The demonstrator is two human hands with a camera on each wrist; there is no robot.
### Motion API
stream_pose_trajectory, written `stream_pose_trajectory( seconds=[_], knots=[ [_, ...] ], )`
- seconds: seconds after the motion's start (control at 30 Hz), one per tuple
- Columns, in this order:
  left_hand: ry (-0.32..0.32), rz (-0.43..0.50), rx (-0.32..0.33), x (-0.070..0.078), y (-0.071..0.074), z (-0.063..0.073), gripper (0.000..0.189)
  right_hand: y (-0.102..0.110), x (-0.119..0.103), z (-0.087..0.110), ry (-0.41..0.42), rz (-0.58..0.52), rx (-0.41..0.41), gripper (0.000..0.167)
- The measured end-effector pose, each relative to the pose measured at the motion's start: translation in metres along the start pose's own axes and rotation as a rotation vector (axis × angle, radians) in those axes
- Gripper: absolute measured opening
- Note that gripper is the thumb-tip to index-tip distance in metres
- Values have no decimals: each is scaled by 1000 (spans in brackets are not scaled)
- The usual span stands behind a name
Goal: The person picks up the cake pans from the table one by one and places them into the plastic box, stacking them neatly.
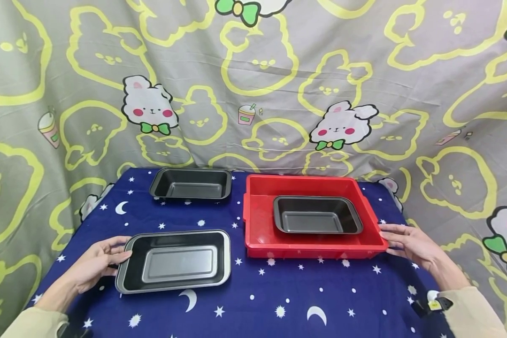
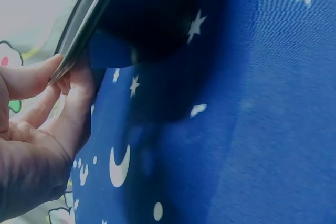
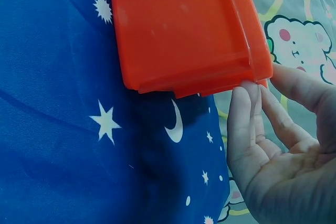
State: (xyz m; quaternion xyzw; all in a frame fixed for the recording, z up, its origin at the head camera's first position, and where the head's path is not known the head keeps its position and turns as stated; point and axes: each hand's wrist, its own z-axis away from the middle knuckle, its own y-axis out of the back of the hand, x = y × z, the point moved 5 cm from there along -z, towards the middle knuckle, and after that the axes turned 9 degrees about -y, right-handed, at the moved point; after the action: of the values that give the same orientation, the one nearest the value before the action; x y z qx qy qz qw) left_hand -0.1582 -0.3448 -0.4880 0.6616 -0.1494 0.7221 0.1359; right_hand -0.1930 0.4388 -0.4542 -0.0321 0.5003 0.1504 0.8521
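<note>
My left hand (image 1: 103, 257) pinches the left rim of a dark rectangular loaf pan (image 1: 179, 264), thumb on top and fingers beneath. In the left wrist view the edge of that pan (image 2: 86, 22) is between thumb and fingers, with a dark shadow on the cloth below. My right hand (image 1: 414, 244) holds the right end of a red plastic tray (image 1: 262, 249) near its front corner. From the right wrist, its fingertips (image 3: 241, 98) show at the lower edge of the tray. A second dark loaf pan (image 1: 317, 223) sits inside the tray.
Behind the held pan, a third dark loaf pan (image 1: 190, 190) stands at the back left of the table. A blue cloth (image 1: 245, 310) with white stars and moons covers the tabletop. A grey curtain (image 1: 279, 70) with rabbit drawings hangs right behind the table.
</note>
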Motion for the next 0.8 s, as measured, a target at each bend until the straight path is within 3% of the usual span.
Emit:
stream_pose_trajectory(
  seconds=[0.57,0.8],
  knots=[
    [-39,-19,124,16,10,-9,41,0,1,0,-28,-6,27,35],
    [-95,15,102,28,12,-12,41,0,1,-1,-30,-6,28,35]
  ],
)
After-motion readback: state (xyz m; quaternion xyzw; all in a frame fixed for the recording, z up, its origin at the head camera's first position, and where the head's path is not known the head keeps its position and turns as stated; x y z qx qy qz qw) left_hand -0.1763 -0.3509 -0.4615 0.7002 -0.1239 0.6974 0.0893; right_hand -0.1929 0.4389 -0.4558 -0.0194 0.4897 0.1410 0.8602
